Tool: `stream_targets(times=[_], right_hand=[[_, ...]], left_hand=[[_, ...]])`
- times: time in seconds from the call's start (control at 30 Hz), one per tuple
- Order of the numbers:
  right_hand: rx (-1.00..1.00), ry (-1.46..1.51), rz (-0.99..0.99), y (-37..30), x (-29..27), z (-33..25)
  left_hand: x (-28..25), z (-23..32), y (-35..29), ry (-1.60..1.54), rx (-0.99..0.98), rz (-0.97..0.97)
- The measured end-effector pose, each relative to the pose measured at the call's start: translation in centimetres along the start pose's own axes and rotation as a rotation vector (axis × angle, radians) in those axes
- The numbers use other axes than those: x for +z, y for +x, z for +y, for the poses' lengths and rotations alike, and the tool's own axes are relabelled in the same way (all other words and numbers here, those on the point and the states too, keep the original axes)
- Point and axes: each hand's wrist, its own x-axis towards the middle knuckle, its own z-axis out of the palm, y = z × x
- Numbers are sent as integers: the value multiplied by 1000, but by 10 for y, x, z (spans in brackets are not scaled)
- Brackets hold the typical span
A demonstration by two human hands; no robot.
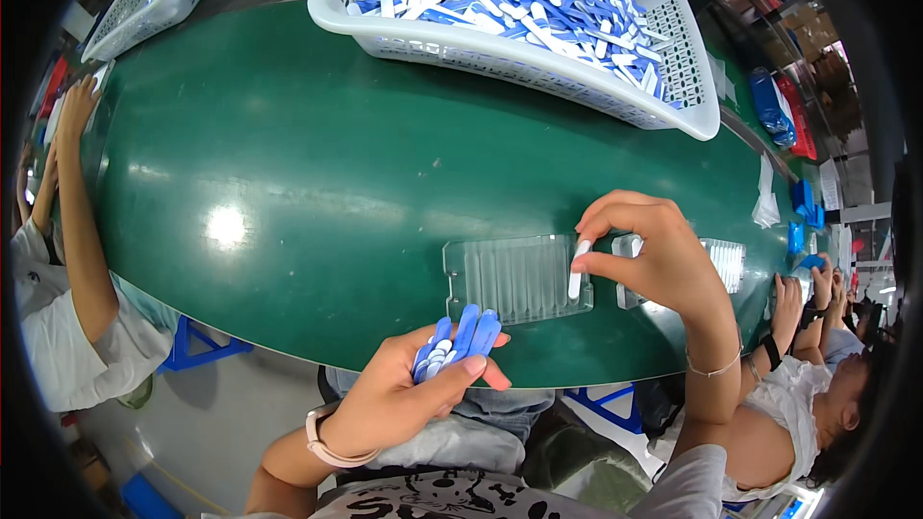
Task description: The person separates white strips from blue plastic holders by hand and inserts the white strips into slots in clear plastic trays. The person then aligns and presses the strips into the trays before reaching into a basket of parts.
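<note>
A bunch of small flat sticks (467,334), blue on some faces and white on others, is gripped in my left hand (396,402) at the table's near edge. Between thumb and fingertips my right hand (659,250) pinches a single white stick (577,272), held upright at the right end of a clear plastic tray (510,279). This tray lies flat and has a row of parallel grooves. Whether the pinched stick touches the tray, I cannot tell. Behind my right hand, partly hidden, lies more clear grooved plastic (726,266).
A large white basket (519,77) heaped with blue and white sticks (519,0) stands at the far side of the green table (279,154). Another white basket (163,19) is at far left. Co-workers sit at left (67,317) and right (784,413). Crumpled white material (765,197) lies at right.
</note>
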Motion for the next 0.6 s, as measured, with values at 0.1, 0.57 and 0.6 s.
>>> stream_targets(times=[0.1,0.57,0.6], right_hand=[[112,6,39,-1,8,-9],[10,387,272,-34,45,-45],[-13,214,322,-38,40,-42]], left_hand=[[0,-1,1,48,39,33],[2,-1,1,41,12,-34],[1,-3,1,33,22,-25]])
